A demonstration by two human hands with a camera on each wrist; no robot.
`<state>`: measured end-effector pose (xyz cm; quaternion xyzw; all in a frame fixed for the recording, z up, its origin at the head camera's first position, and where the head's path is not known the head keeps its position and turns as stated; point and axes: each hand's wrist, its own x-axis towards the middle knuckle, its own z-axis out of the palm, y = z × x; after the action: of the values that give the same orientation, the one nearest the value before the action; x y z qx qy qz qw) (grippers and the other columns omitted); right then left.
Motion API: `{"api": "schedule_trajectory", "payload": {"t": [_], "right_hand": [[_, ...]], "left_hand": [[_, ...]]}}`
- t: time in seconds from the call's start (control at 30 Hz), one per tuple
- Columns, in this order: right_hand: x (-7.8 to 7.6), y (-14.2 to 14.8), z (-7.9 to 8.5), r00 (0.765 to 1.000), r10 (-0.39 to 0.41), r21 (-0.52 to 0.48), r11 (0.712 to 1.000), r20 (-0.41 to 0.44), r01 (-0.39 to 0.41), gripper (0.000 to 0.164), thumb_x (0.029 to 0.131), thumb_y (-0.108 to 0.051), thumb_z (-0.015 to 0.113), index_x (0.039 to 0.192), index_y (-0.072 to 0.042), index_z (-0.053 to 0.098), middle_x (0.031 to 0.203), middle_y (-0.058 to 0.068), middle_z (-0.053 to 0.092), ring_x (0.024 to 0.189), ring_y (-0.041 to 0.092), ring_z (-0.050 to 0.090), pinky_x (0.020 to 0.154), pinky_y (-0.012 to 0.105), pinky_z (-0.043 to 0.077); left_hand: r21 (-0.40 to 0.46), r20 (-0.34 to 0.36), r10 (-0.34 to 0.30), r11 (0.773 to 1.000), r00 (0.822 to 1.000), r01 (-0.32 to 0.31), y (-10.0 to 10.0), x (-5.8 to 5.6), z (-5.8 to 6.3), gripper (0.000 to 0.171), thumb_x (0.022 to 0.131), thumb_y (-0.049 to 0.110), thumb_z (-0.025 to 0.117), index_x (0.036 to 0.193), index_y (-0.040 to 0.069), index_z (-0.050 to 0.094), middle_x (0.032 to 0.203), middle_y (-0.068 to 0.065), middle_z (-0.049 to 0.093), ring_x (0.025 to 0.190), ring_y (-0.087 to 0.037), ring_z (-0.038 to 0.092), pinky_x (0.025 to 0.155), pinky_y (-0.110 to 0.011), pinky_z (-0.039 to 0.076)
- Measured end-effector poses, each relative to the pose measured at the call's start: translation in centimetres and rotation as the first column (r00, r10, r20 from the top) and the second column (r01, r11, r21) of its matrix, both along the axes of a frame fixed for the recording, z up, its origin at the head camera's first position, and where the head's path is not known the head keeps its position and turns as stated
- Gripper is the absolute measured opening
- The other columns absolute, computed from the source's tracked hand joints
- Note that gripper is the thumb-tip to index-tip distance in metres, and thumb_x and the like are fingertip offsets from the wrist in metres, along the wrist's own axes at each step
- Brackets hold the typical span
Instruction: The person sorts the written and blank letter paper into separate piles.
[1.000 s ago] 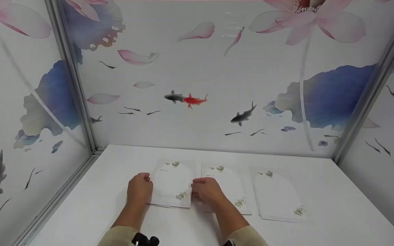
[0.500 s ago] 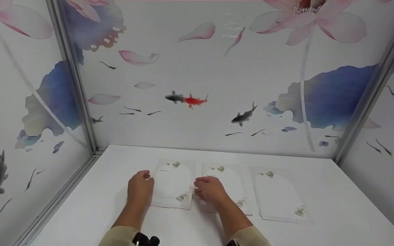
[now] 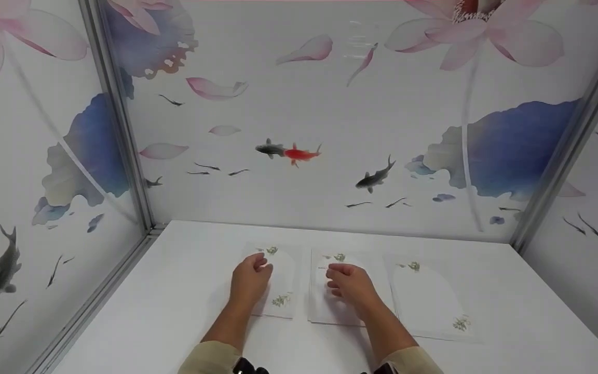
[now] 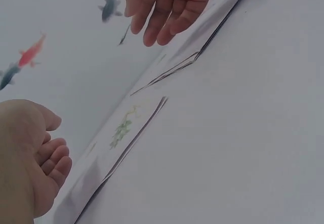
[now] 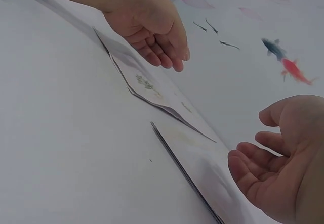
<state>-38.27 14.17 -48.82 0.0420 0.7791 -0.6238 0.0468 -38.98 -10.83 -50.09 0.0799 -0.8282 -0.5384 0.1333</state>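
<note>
Three thin stacks of printed paper sheets with green plant motifs lie in a row. My left hand point(image 3: 250, 280) hovers over the left stack point(image 3: 284, 278), covering its left part. Above the middle stack point(image 3: 322, 307) is my right hand point(image 3: 352, 286), which hides part of that stack. Both hands hold nothing; their fingers are loosely bent, as the right wrist view shows of the right hand point(image 5: 278, 158) and the left hand point(image 5: 149, 27). The right stack point(image 3: 423, 301) lies beside the right forearm, untouched by either hand.
The stacks rest on a white table point(image 3: 205, 244). White panels point(image 3: 309, 202) printed with lotus flowers and fish enclose the table at the back and sides, joined by metal corner posts point(image 3: 120, 119).
Both hands have moved right: the left from beside the left stack's left edge to above it, the right from that stack's right edge to over the middle stack. The left stack has been let go.
</note>
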Motion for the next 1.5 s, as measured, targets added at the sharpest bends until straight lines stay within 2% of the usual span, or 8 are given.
{"api": "schedule_trajectory", "payload": {"t": [0.3,0.57,0.73,0.87,0.97,1.13,1.23,1.5], "right_hand": [[-0.1,5.1,-0.3,0.998,-0.061,0.032,0.998,0.009,0.061,0.047,0.106,-0.031,0.066,0.147,-0.009,0.063,0.143,0.017,0.069,0.125,0.029,0.070,0.108,0.045,0.059],[0.1,8.6,-0.3,0.994,-0.108,0.071,0.992,0.032,0.105,0.050,0.108,-0.034,0.063,0.151,-0.009,0.058,0.149,0.018,0.064,0.133,0.032,0.066,0.116,0.048,0.054],[0.2,9.7,-0.4,0.996,-0.092,0.085,0.992,0.016,0.090,0.054,0.107,-0.035,0.066,0.152,-0.007,0.057,0.152,0.019,0.062,0.138,0.035,0.064,0.118,0.049,0.052],[0.4,10.1,-0.4,1.000,-0.005,0.234,0.972,-0.014,0.009,0.068,0.100,-0.045,0.074,0.155,-0.009,0.055,0.158,0.019,0.057,0.147,0.040,0.055,0.123,0.056,0.046],[0.6,9.9,-0.4,0.997,0.082,0.416,0.906,0.002,-0.076,0.081,0.094,-0.054,0.079,0.159,-0.014,0.052,0.164,0.019,0.051,0.155,0.043,0.045,0.126,0.064,0.037],[1.0,9.2,-0.2,0.980,0.182,0.610,0.769,0.077,-0.191,0.096,0.082,-0.061,0.086,0.161,-0.021,0.049,0.172,0.017,0.040,0.161,0.046,0.032,0.129,0.070,0.026],[1.2,9.0,-0.2,0.974,0.204,0.649,0.729,0.100,-0.219,0.096,0.080,-0.058,0.089,0.161,-0.023,0.051,0.174,0.015,0.037,0.162,0.046,0.029,0.130,0.070,0.024],[1.5,8.8,-0.3,0.969,0.220,0.691,0.683,0.112,-0.234,0.090,0.081,-0.050,0.091,0.156,-0.016,0.056,0.173,0.015,0.039,0.163,0.045,0.029,0.131,0.067,0.023]], "left_hand": [[0.023,0.007,-0.087,0.996,0.996,0.087,5.4,0.0,0.3,0.047,0.103,0.027,0.069,0.147,0.011,0.062,0.141,-0.007,0.072,0.131,-0.026,0.067,0.112,-0.046,0.056],[0.073,0.037,-0.148,0.987,0.988,0.145,8.5,-0.1,0.1,0.048,0.104,0.026,0.069,0.148,0.011,0.061,0.141,-0.006,0.071,0.131,-0.025,0.066,0.113,-0.045,0.056],[0.067,0.026,-0.182,0.981,0.983,0.180,9.5,0.1,0.1,0.049,0.104,0.027,0.070,0.149,0.011,0.060,0.142,-0.005,0.070,0.130,-0.023,0.066,0.112,-0.043,0.057],[-0.004,0.034,-0.238,0.971,0.971,0.238,9.7,0.5,0.1,0.056,0.103,0.033,0.072,0.154,0.016,0.056,0.153,-0.006,0.063,0.142,-0.028,0.060,0.120,-0.048,0.050],[-0.117,0.102,-0.349,0.926,0.931,0.360,9.6,0.9,0.0,0.074,0.098,0.046,0.076,0.161,0.019,0.047,0.168,-0.009,0.048,0.157,-0.034,0.044,0.128,-0.056,0.039],[-0.319,0.224,-0.495,0.777,0.840,0.543,9.5,1.5,-0.4,0.101,0.089,0.063,0.079,0.167,0.014,0.038,0.177,-0.010,0.031,0.166,-0.034,0.027,0.134,-0.058,0.027],[-0.402,0.240,-0.515,0.719,0.823,0.567,9.5,1.6,-0.5,0.104,0.087,0.064,0.080,0.165,0.010,0.040,0.176,-0.012,0.034,0.165,-0.035,0.028,0.133,-0.056,0.029],[-0.533,0.315,-0.494,0.614,0.810,0.582,10.3,2.2,-0.5,0.100,0.086,0.064,0.082,0.161,0.007,0.047,0.174,-0.012,0.038,0.165,-0.032,0.031,0.133,-0.051,0.032]]}}
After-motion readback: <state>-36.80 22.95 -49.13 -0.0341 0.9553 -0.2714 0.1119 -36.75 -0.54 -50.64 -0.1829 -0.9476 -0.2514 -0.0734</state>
